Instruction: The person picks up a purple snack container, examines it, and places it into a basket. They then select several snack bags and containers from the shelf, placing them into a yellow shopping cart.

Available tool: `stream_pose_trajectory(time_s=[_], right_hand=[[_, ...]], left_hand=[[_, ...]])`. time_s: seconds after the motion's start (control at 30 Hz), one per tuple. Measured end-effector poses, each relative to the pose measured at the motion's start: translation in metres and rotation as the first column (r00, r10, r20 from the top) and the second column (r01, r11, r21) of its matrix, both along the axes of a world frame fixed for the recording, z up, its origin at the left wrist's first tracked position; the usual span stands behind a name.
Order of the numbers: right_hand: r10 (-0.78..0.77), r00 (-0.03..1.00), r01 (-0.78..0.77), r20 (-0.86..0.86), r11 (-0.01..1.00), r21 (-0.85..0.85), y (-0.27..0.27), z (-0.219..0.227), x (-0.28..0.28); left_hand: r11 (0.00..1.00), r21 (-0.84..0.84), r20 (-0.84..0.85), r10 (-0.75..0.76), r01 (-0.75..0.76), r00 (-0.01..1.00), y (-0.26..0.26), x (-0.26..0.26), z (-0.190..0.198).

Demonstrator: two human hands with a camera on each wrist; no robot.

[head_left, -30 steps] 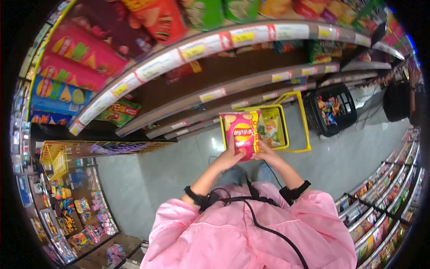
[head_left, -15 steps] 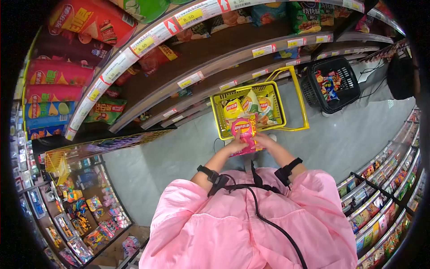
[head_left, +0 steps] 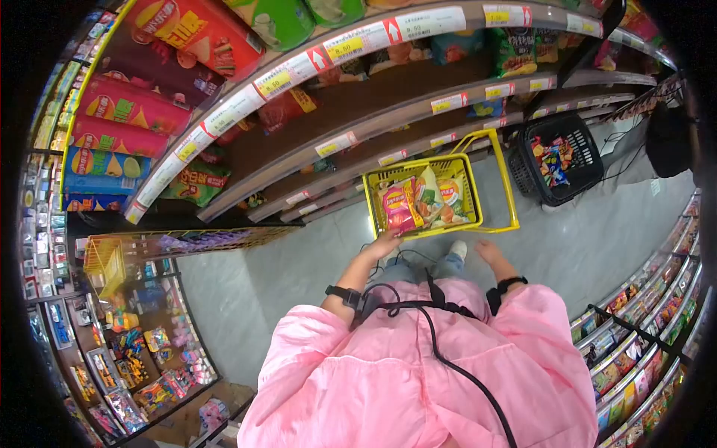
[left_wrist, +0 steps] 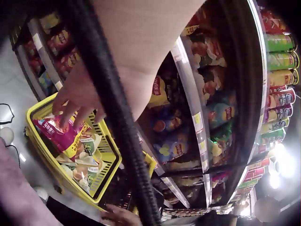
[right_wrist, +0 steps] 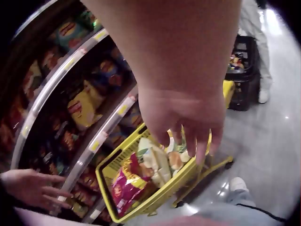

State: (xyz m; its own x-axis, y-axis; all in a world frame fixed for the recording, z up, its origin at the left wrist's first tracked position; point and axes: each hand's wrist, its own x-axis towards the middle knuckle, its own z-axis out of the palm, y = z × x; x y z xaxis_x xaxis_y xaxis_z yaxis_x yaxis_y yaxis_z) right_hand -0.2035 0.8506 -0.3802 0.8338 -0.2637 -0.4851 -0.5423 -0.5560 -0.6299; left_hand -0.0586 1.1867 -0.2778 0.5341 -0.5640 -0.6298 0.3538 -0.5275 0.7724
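A pink bag of Lay's potato chips lies in the left part of a yellow shopping basket, beside several pale green and white chip bags. My left hand hovers by the basket's near left corner, holding nothing. In the left wrist view its fingers hang loosely over the basket and overlap the pink bag. My right hand is apart from the basket, just below its handle side in the head view. Loosely extended fingers show in the right wrist view, with nothing in them.
The basket stands on the grey floor against shelves of chip bags and canisters. To its right is a black basket holding small packets, near another person's leg. More snack racks line the lower right.
The pink chip bag went from between both hands down into the yellow basket. Both hands let go of it; the right one drew away to the right, the left stayed near the rim.
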Motion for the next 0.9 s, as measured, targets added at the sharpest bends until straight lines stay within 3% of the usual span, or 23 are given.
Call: stream_pose_trajectory(time_s=[0.03,0.07,0.1,0.13,0.17,0.2,0.27,0.3,0.33,0.37,0.4,0.43,0.5,0.53,0.63,0.67,0.7,0.73,0.77,0.8,0.83,0.87,0.9], right_hand=[[-0.173,0.969,0.195,-0.177,0.974,0.116,-0.021,-0.020,-0.015],[-0.237,0.969,0.245,-0.073,0.960,0.138,-0.042,-0.049,-0.040],[-0.384,0.912,0.408,-0.142,0.883,0.233,-0.041,-0.011,-0.045],[-0.307,0.925,0.349,-0.225,0.919,0.181,-0.050,0.000,-0.055],[-0.280,0.939,0.310,-0.199,0.940,0.140,-0.059,-0.018,-0.073],[-0.233,0.965,0.243,-0.119,0.967,0.078,-0.045,0.020,-0.076],[-0.431,0.876,0.474,-0.215,0.853,0.221,-0.033,0.013,-0.092],[-0.547,0.679,0.726,-0.490,0.598,0.339,-0.039,-0.044,-0.110],[-0.501,0.698,0.696,-0.513,0.643,0.320,-0.027,-0.043,-0.113],[-0.420,0.780,0.583,-0.464,0.758,0.293,-0.012,-0.031,-0.108],[-0.301,0.861,0.429,-0.409,0.864,0.265,0.001,-0.021,-0.104],[-0.155,0.922,0.249,-0.355,0.939,0.235,0.015,-0.014,-0.096],[0.074,0.957,-0.027,-0.280,0.985,0.168,0.031,-0.004,-0.076],[0.116,0.957,-0.076,-0.265,0.985,0.156,0.037,0.003,-0.064],[0.123,0.958,-0.094,-0.260,0.988,0.123,0.042,0.023,-0.031],[0.089,0.960,-0.055,-0.266,0.990,0.131,0.044,0.027,-0.021],[0.010,0.961,0.040,-0.277,0.984,0.173,0.048,0.031,-0.008],[-0.094,0.950,0.166,-0.299,0.960,0.226,0.053,0.038,0.004],[-0.215,0.912,0.332,-0.350,0.888,0.319,0.057,0.041,0.014],[-0.319,0.847,0.506,-0.425,0.726,0.465,0.052,0.035,0.028],[-0.363,0.846,0.532,-0.391,0.519,0.669,0.061,0.080,0.042],[-0.421,0.824,0.510,-0.378,0.264,0.819,0.077,0.135,0.054],[-0.531,0.810,0.457,-0.247,0.309,0.834,0.066,0.127,0.055]], left_hand=[[0.998,0.010,0.025,-0.060,0.060,0.998,-0.001,0.002,-0.006],[0.998,0.006,0.077,-0.059,0.059,0.995,-0.003,0.002,-0.010],[0.998,0.029,-0.028,-0.049,0.050,0.998,-0.009,0.006,0.002],[0.995,0.024,0.087,-0.103,0.101,0.991,-0.013,0.011,0.004],[0.989,0.026,0.203,-0.151,0.149,0.967,-0.017,0.017,0.005],[0.988,-0.024,0.119,-0.150,0.154,0.981,-0.022,0.026,0.006],[0.981,-0.121,-0.065,-0.160,0.151,0.985,-0.029,0.037,0.008],[0.978,-0.123,0.048,-0.162,0.167,0.986,-0.030,0.042,0.004],[0.977,-0.120,0.156,-0.159,0.179,0.975,-0.028,0.046,-0.002],[0.976,-0.114,0.260,-0.152,0.187,0.954,-0.026,0.049,-0.004],[0.986,-0.133,0.257,-0.060,0.097,0.964,-0.025,0.047,0.014],[0.988,-0.127,0.233,-0.059,0.090,0.971,-0.021,0.048,0.031],[0.990,-0.116,0.182,-0.052,0.074,0.982,-0.012,0.054,0.050],[0.995,-0.069,0.267,-0.053,0.074,0.962,-0.005,0.055,0.042],[0.983,-0.143,0.192,-0.087,0.116,0.978,0.020,0.059,0.021],[0.954,-0.261,0.343,-0.052,0.148,0.938,0.030,0.058,0.003],[0.982,-0.142,0.242,-0.085,0.122,0.967,0.040,0.058,0.010],[0.975,-0.220,0.255,0.024,0.034,0.967,0.054,0.060,0.029],[0.952,-0.303,0.248,0.128,-0.049,0.960,0.065,0.053,0.049],[0.958,-0.209,0.265,0.251,-0.199,0.931,0.079,0.055,0.075],[0.934,-0.115,0.284,0.357,-0.339,0.890,0.096,0.062,0.094],[0.819,-0.279,0.219,0.562,-0.501,0.798,0.116,0.067,0.106],[0.619,-0.349,-0.081,0.728,-0.704,0.681,0.139,0.073,0.120]])
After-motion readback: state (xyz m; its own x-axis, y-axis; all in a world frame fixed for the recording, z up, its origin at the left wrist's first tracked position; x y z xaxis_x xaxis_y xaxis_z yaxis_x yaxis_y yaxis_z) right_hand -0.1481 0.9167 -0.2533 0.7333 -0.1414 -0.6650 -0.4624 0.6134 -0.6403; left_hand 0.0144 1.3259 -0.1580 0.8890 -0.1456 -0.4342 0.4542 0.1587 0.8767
